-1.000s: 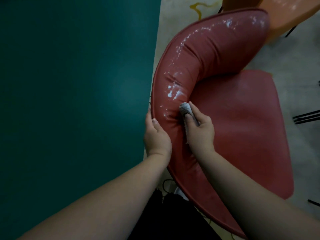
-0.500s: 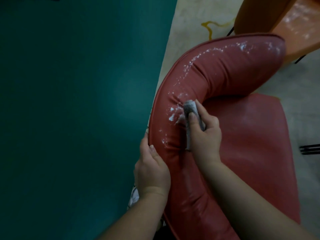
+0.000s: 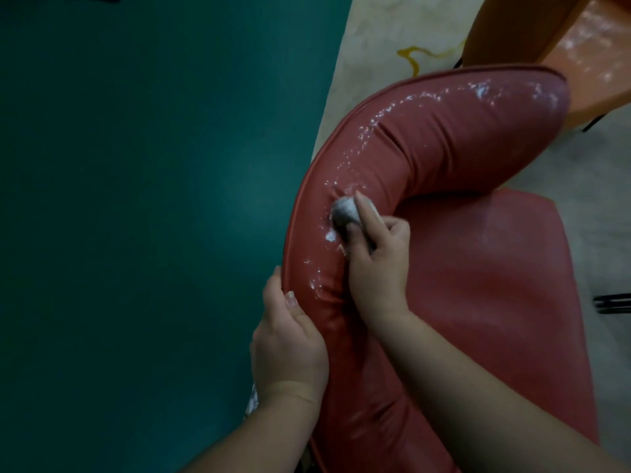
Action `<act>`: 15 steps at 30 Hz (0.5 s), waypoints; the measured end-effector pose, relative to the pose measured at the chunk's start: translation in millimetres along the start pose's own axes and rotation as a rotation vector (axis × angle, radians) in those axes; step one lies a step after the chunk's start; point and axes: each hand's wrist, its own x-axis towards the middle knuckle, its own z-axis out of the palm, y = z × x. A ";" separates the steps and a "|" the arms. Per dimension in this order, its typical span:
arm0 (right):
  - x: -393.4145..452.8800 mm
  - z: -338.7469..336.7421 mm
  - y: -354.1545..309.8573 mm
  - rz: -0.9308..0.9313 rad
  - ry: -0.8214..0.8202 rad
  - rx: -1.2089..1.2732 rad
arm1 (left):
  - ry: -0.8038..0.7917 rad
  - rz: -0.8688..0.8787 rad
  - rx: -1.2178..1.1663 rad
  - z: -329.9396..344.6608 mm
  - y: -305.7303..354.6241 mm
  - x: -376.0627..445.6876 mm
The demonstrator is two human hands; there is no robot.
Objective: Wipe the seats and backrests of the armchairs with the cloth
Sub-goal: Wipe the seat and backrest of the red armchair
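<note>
A red armchair fills the right half of the view, its curved padded backrest (image 3: 444, 141) glistening with wet streaks above a flat red seat (image 3: 495, 302). My right hand (image 3: 377, 268) grips a bunched grey cloth (image 3: 345, 213) and presses it against the inner curve of the backrest. My left hand (image 3: 290, 339) grips the outer rim of the backrest, thumb on top, fingers hidden behind the edge.
A dark teal wall (image 3: 153, 216) stands close on the left of the chair. An orange chair (image 3: 587, 49) sits at the top right, touching the backrest's far end. Pale patterned floor (image 3: 392, 39) shows behind, and black chair legs (image 3: 613, 302) at the right edge.
My right hand has slid the cloth up along the inner backrest. My left hand has slipped lower along the rim as the view moved closer.
</note>
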 end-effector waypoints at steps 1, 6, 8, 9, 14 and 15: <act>14.0 5.3 -2.2 0.026 0.026 -0.004 | 0.001 -0.004 0.002 0.3 -0.6 -0.4; 16.0 10.2 -2.8 -0.001 0.011 0.022 | 0.002 -0.008 0.011 1.0 -2.3 -0.9; -10.6 1.2 3.2 -0.064 -0.027 0.029 | 0.007 0.012 0.006 0.5 -1.1 -0.6; -19.7 -2.3 4.8 -0.073 -0.042 0.043 | 0.008 0.018 0.002 0.1 -0.6 -0.1; 22.6 7.9 -3.4 -0.060 -0.008 -0.034 | 0.011 0.008 0.012 0.9 -0.8 1.2; 34.8 11.0 -6.4 -0.043 -0.005 -0.033 | 0.015 0.008 0.010 0.8 -1.1 0.8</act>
